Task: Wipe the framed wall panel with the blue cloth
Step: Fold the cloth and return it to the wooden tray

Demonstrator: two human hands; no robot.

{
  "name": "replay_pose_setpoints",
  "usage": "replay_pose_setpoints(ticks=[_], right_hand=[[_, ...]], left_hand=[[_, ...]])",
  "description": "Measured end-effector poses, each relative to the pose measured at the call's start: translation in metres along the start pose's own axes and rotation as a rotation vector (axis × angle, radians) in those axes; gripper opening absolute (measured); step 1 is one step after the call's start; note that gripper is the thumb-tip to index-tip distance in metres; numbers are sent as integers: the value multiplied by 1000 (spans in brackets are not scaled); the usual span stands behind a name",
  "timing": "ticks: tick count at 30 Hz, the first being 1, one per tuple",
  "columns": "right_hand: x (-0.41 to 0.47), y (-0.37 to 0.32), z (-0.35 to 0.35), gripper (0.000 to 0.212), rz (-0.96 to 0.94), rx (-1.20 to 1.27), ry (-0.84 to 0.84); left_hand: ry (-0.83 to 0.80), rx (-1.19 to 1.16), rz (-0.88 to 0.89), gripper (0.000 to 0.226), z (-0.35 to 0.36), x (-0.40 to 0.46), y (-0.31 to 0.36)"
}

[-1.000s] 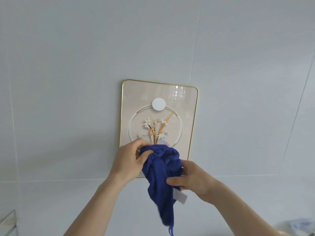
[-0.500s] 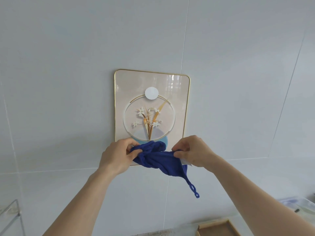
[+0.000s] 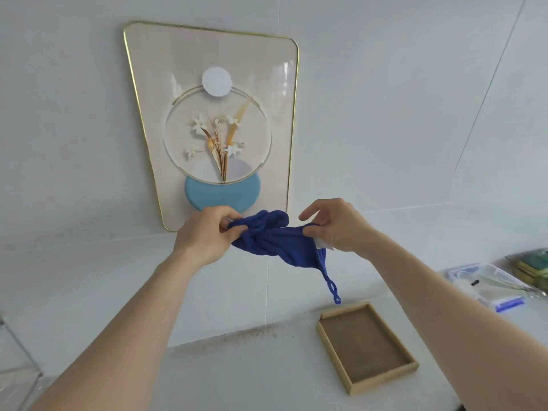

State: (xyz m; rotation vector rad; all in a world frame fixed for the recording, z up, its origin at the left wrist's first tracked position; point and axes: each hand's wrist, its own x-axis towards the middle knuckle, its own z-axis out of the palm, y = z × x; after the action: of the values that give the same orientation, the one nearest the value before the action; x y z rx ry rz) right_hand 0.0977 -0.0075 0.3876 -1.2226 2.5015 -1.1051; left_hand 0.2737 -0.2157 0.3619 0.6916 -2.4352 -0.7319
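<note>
Two hands held the blue cloth [image 3: 274, 238] between them at the centre of the frame, and we had it bunched rather than spread: our left hand [image 3: 204, 232] pinched its left end between thumb and fingertips, our right hand [image 3: 335, 225] pinched the right end beside a white tag, its other fingers lifted loose. The cloth sagged between the two grips, its hanging loop dangling toward the lower right. The framed wall panel [image 3: 213, 126] sat directly above and behind our hands, in the upper middle of the frame, with its long axis running up the wall; its lower edge lay just behind our left knuckles, so that hand looked the nearer of the two, the right one sitting just off the panel's lower right corner. We judged the wipe not yet begun, since the cloth seemed clear of the glass, though depth was hard to read. Lower right, a shallow wooden tray [image 3: 367, 345] lay on the white counter [image 3: 252, 378], well apart from our work
</note>
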Motion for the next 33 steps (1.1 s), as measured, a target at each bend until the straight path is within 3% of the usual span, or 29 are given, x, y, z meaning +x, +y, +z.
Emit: replay_pose_setpoints(ticks=[22, 30, 33], right_hand=[[-34, 314, 2, 18, 331, 23, -113], [-43, 386, 36, 25, 385, 22, -68], [-50, 405, 55, 36, 359, -15, -123]], left_hand=[[-351, -56, -267, 5, 315, 1, 66], [-405, -12, -375, 12, 419, -15, 65], [-457, 14, -397, 26, 446, -28, 56]])
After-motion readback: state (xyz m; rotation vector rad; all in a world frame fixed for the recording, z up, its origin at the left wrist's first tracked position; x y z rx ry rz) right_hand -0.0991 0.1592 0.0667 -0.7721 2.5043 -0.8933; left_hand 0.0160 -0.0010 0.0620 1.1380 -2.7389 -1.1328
